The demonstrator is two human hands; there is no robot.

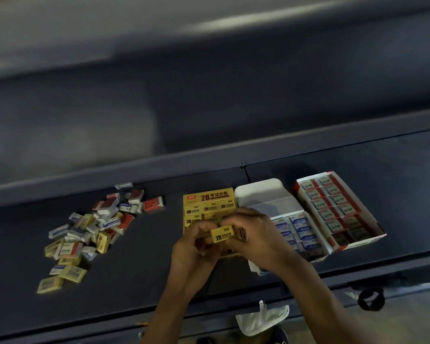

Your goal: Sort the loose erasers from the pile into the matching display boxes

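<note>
The left hand [194,249] and right hand [256,234] meet over the near end of the yellow display box [209,197]. Each grip is curled round one end of a yellow eraser [222,234], which lies left to right with its "2B" face up. Farther along the shelf [154,244], the blue box [266,192] and red box [358,244] stand to the right, and the loose pile [97,227] lies well to the left.

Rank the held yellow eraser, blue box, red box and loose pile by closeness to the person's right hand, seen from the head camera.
1. yellow eraser, held by the right hand together with the left.
2. blue box, just to its right.
3. red box, farther right.
4. loose pile, far to the left.
</note>
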